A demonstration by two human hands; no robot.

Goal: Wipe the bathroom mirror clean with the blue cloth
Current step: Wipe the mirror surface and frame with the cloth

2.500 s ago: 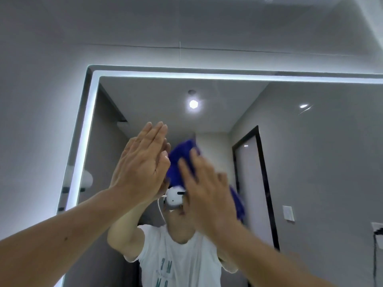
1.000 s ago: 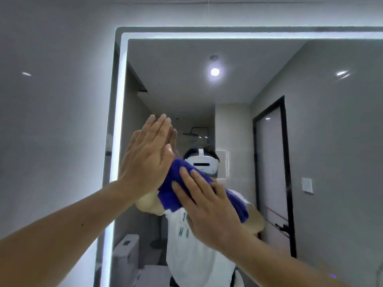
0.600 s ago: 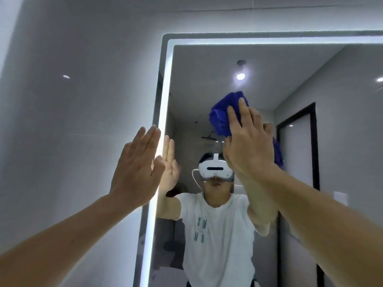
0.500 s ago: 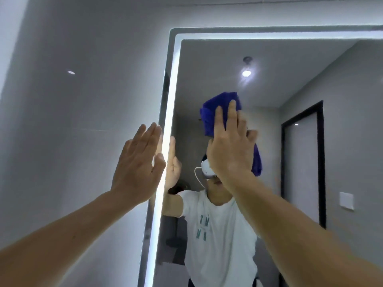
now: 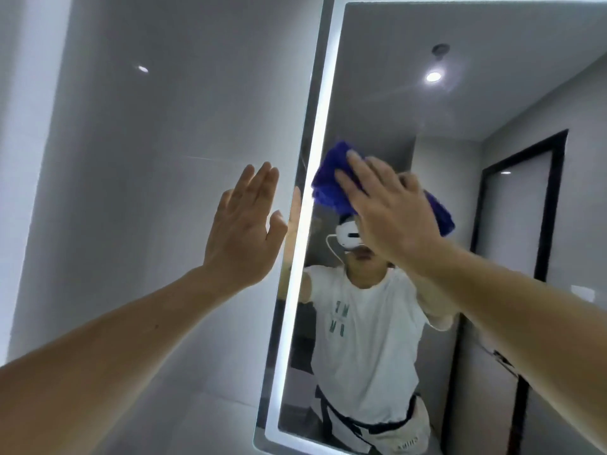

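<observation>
Mid-wipe: right hand [image 5: 391,218], fingers straight, presses blue cloth [image 5: 331,185] onto mirror [image 5: 377,93] at frame centre, by its lit left edge. Left hand [image 5: 244,228] flat, holding nothing, against wall [image 5: 147,159]. Next, likely: sweep rightward, steady pressure.

Wall [image 5: 147,159]: grey glossy tile, vertical; carries the mirror on its rt part.
Mirror [image 5: 377,93]: flat on wall, rounded lower-left corner, lit white strip [image 5: 315,159] along left + bottom edges.
On glass: blue cloth [image 5: 331,182], bunched, pressed to upper-left area, touching the lit strip; right hand [image 5: 391,218] flat over it, fingers straight.
On wall: left hand [image 5: 243,231], flat, fingers straight + together, just beside mirror's left edge; actual contact unclear.
</observation>
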